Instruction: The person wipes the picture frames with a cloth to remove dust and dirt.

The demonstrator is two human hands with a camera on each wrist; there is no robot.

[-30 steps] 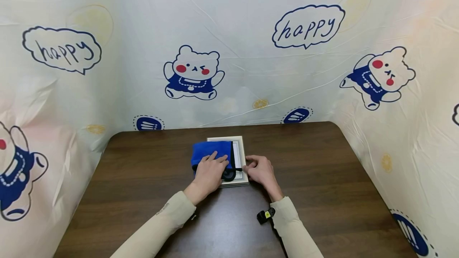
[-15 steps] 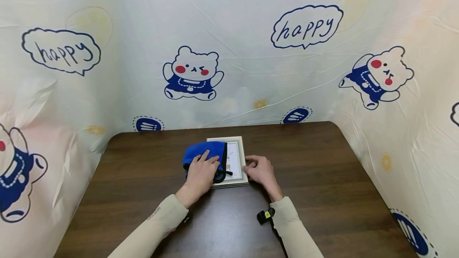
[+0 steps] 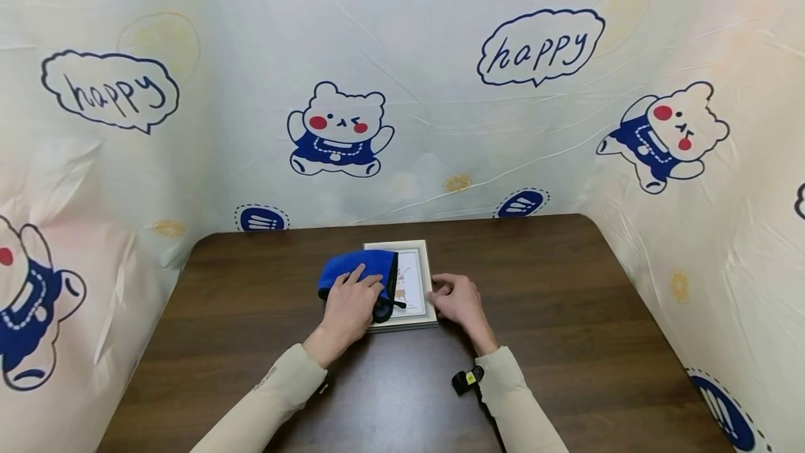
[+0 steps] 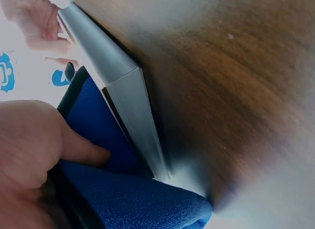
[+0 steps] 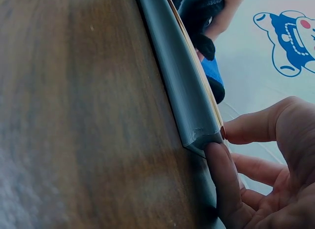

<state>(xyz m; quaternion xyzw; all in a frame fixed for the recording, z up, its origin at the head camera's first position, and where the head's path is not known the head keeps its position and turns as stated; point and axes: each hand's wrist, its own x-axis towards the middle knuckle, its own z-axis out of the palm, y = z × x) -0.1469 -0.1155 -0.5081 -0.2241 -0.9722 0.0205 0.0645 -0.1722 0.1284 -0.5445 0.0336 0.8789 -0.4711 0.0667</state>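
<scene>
A cream-edged picture frame (image 3: pixel 430 303) with a drawing in it lies face up on the table. A blue cloth (image 3: pixel 380 259) with black trim covers its left part and reaches past its left side. My left hand (image 3: pixel 353 303) rests on the cloth, fingers stretched out over it. In the left wrist view the thumb (image 4: pixel 86 151) lies on the cloth (image 4: pixel 128 197), which folds over the frame's grey side (image 4: pixel 133 106). My right hand (image 3: pixel 458 297) holds the frame's right edge. The right wrist view has its fingertips (image 5: pixel 219 152) pinching the corner of the frame (image 5: pixel 184 76).
The frame lies on a dark brown wooden table (image 3: pixel 270 285). A pale curtain (image 3: pixel 440 124) printed with bears and "happy" bubbles surrounds the table behind and at the sides. A small black device (image 3: pixel 467 379) is strapped at the right wrist.
My left hand has slid left across the frame with the blue cloth, uncovering more of the drawing. The cloth has bunched slightly at its left. My right hand and the frame stay in place.
</scene>
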